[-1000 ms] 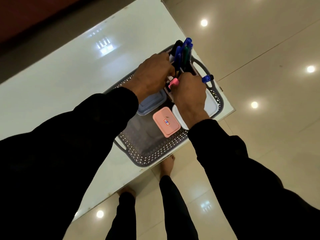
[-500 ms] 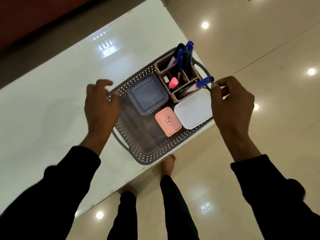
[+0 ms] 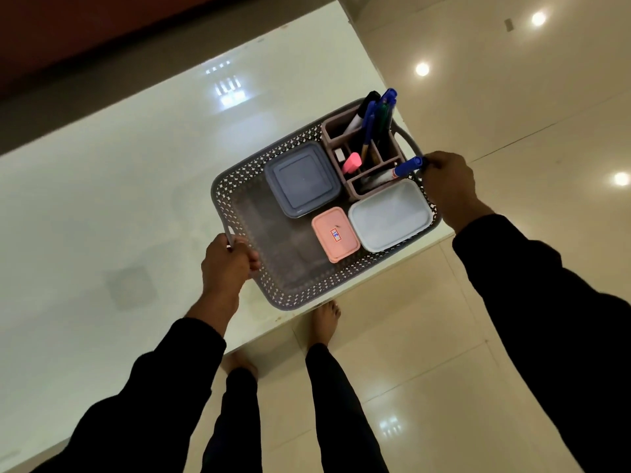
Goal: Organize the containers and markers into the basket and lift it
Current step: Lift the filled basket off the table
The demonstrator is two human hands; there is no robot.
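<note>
hands [image 3: 227,264] [image 3: 445,180] now gripping basket [image 3: 239,186] handles, previously apart.

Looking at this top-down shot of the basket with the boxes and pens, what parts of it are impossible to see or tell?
Head view, the only one:
- Contents of the grey square lidded box, pink lidded box and white lidded box: closed lids hide them.
- Label on the pink lid: too small to read.
- Right handle of the grey perforated plastic basket: the right hand covers it.
- Left hand's fingers: curled under the handle.
- Marker bottoms: inside the brown divided pen holder.

Perforated grey plastic basket [image 3: 239,186], glossy white table [image 3: 136,165], polished floor tiles [image 3: 478,97]
</note>
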